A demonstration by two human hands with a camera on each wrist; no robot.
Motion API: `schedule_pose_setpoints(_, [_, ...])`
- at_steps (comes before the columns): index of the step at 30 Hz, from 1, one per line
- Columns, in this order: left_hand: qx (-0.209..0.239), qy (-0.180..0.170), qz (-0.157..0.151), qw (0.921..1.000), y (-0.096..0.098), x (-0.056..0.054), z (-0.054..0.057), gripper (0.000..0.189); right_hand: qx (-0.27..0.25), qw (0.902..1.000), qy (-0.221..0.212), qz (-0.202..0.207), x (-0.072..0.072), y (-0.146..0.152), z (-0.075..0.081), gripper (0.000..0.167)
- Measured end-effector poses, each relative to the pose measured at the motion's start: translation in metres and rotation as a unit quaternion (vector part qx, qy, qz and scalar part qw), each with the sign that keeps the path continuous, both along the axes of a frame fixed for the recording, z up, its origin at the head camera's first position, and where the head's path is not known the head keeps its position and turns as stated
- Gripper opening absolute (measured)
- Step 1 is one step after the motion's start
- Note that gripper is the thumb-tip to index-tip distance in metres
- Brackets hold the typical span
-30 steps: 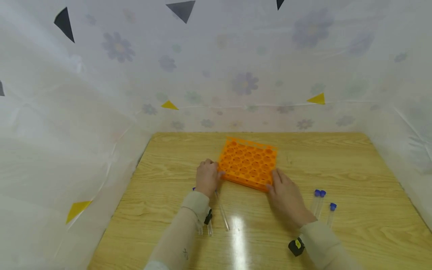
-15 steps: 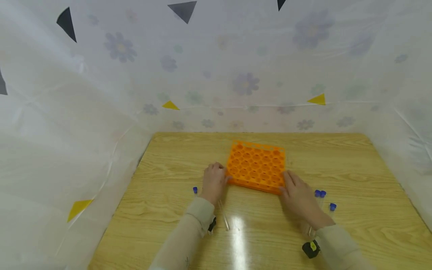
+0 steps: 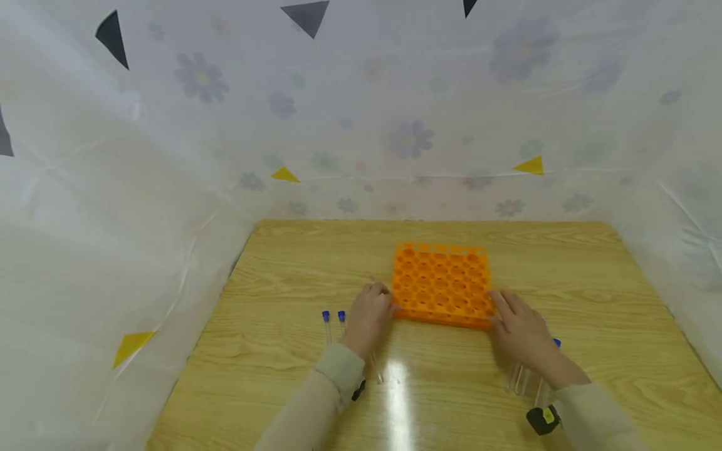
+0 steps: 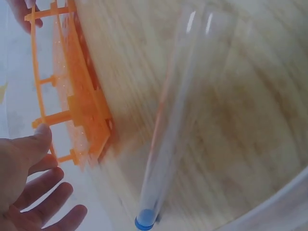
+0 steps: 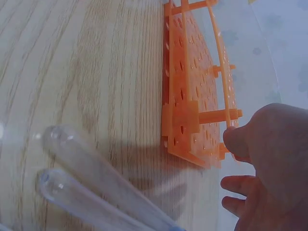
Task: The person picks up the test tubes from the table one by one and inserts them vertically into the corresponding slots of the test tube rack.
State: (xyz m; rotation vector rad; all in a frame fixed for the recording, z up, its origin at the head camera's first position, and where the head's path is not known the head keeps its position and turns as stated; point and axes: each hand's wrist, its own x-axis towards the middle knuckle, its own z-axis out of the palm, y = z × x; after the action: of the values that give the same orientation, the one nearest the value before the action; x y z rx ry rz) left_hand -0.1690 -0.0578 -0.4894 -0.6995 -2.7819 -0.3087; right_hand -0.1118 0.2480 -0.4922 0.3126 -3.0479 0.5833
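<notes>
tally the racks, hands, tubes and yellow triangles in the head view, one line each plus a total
Orange rack: 1
Hands: 2 (left hand, right hand)
Clear tubes: 6, each partly hidden by a hand, sleeve or wrist
Yellow triangles: 3
Total: 12

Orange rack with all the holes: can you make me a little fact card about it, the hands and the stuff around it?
Main thing: orange rack, with rows of round holes
Left hand: pinches the rack's near left corner
Right hand: pinches the rack's near right corner
Left tubes: clear, two blue caps showing, lying on the table
Right tubes: clear, partly hidden by the right hand
Behind: pale sheet with flowers
Rack lifted or resting: can't tell
</notes>
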Motion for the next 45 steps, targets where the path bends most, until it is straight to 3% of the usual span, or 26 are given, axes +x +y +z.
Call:
schedule_pose_setpoints(5, [0.049, 0.020, -0.035, 0.9980, 0.000, 0.007, -0.005, 0.020, -0.002, 1.0000, -0.009, -0.004, 0.004, 0.007, -0.003, 0.054])
schedule_pose_setpoints(9, [0.075, 0.010, -0.046, 0.9961, -0.003, 0.011, -0.006, 0.020, -0.007, 0.9999, -0.012, -0.009, 0.008, 0.008, -0.002, 0.053])
schedule_pose_setpoints(18, [0.025, -0.014, -0.013, 0.9995, -0.004, 0.010, 0.000, 0.034, -0.009, 0.9998, -0.014, -0.014, 0.012, 0.009, -0.003, 0.053])
schedule_pose_setpoints(27, [0.040, 0.028, -0.025, 0.9985, -0.006, 0.013, 0.000, 0.030, -0.006, 0.9999, -0.007, -0.013, 0.013, 0.010, -0.004, 0.053])
schedule_pose_setpoints(32, [0.018, 0.032, -0.024, 0.9990, -0.005, 0.014, -0.001, 0.034, -0.008, 0.9997, -0.017, -0.014, 0.016, 0.010, -0.004, 0.053])
schedule_pose_setpoints(39, [0.011, -0.052, 0.004, 0.9986, 0.005, 0.016, -0.002, 0.054, -0.013, 0.9993, -0.029, -0.019, 0.020, 0.011, -0.003, 0.053])
schedule_pose_setpoints(45, [-0.006, -0.066, 0.020, 0.9976, 0.010, 0.017, -0.009, 0.068, -0.020, 0.9991, -0.028, -0.023, 0.023, 0.015, -0.004, 0.053])
